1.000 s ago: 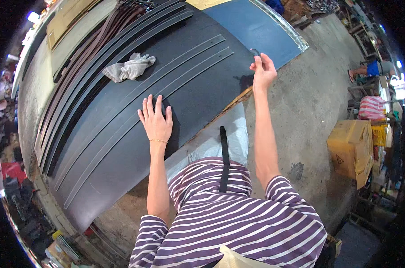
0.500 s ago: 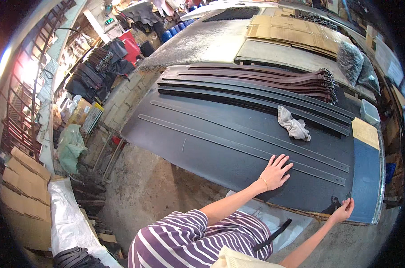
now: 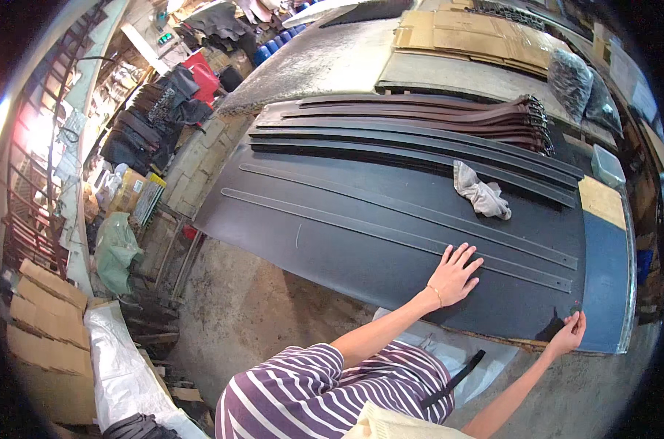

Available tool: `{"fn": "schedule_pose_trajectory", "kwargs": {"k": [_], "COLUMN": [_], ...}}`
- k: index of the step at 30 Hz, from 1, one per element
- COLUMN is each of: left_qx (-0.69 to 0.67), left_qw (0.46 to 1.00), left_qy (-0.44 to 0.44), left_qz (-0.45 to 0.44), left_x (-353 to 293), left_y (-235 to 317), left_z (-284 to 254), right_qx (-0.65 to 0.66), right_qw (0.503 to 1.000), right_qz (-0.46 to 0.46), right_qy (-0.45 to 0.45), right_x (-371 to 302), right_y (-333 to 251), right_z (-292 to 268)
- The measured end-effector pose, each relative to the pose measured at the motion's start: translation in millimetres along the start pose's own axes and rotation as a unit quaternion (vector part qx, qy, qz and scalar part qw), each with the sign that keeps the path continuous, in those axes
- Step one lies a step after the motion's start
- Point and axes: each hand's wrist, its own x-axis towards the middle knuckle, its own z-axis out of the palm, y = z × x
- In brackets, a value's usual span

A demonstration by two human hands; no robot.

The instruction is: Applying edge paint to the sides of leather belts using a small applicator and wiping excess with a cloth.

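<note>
My left hand [image 3: 454, 276] lies open on the black sheet [image 3: 332, 252] that covers the table, its fingers spread over the nearer of two black leather straps. That nearer strap [image 3: 347, 229] and a farther strap [image 3: 390, 206] lie flat, side by side, with rounded ends at the left and small holes at the right. Close to the table's front right corner, my right hand [image 3: 568, 334] is closed in a pinch beyond the straps' right ends. A small dark thing shows at its fingertips, too small to name. A dark patch beside that hand could be a shadow or an object.
Behind the straps lie stacked black straps [image 3: 412, 155] and dark brown belts with buckles [image 3: 434, 117]. A crumpled grey cloth [image 3: 483, 192] sits nearby. At the right are a clear plastic box [image 3: 607, 166] and a tan board [image 3: 601, 201]. Flattened cardboard [image 3: 486, 35] lies on the far table.
The view has shifted slightly. My right hand has turned a little and sits nearer the straps' right ends, its fingers still pinched. My left hand stays flat in the same place.
</note>
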Motion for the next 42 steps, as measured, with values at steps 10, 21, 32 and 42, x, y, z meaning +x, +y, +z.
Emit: {"fn": "schedule_pose_trajectory", "kwargs": {"k": [10, 21, 32, 42], "left_qx": [0.049, -0.124, -0.077, -0.147], "left_qw": [0.999, 0.990, 0.991, 0.982], "left_qy": [0.025, -0.031, -0.002, 0.015], "left_qz": [0.000, -0.054, 0.108, 0.118], "left_x": [-33, -49, 26, 24], "left_y": [-32, -1, 66, 59], "left_z": [-62, -53, 28, 29], "right_qx": [0.120, 0.198, 0.395, 0.334], "right_qw": [0.992, 0.980, 0.893, 0.916], "right_qz": [0.021, 0.001, 0.193, 0.219], "right_qy": [0.023, 0.026, 0.097, 0.031], "right_x": [-10, -17, -83, -92], "right_y": [-53, -51, -50, -21], "right_z": [11, 5, -52, -50]}}
